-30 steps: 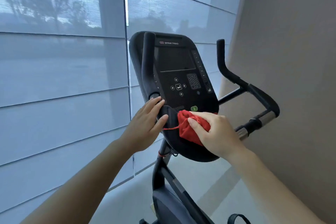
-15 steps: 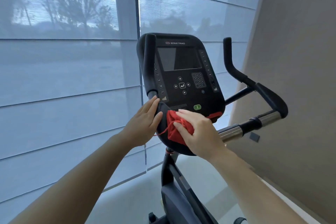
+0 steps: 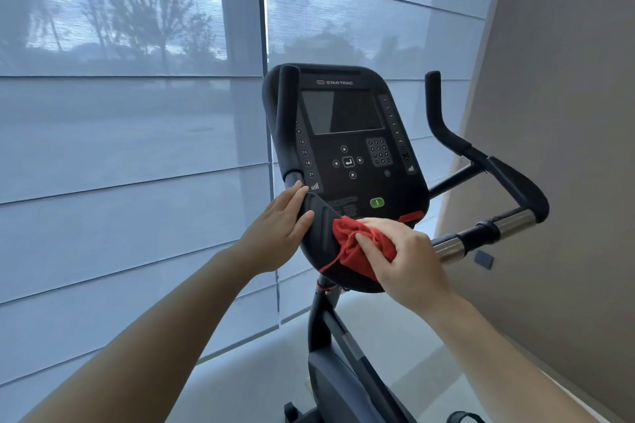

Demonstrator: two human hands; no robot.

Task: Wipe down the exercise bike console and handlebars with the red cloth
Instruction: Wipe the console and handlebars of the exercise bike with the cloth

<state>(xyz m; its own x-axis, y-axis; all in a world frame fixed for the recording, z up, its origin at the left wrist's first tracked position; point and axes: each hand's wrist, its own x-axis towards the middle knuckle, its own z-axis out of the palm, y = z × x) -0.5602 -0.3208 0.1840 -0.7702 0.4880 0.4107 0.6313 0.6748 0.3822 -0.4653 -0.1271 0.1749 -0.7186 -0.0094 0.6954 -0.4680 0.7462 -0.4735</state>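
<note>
The black exercise bike console [image 3: 347, 148] stands in front of me with its dark screen and keypad facing me. My right hand [image 3: 405, 257] presses the bunched red cloth [image 3: 357, 247] against the console's lower edge, below the green button. My left hand [image 3: 281, 227] lies flat with fingers apart against the console's lower left side, beside the left handlebar upright [image 3: 287, 120]. The right handlebar [image 3: 498, 182] curves out to the right, with a chrome grip section [image 3: 488, 233] below it.
Large windows with translucent blinds [image 3: 130, 148] fill the left and the back. A beige wall [image 3: 567, 148] stands close on the right, just past the right handlebar. The bike's frame post [image 3: 323, 319] and dark body run down to the pale floor [image 3: 412, 336].
The cloth and my right hand have slid left along the console's lower edge. My left hand has stayed on the console's left side. My view has shifted, showing more of the right handlebar.
</note>
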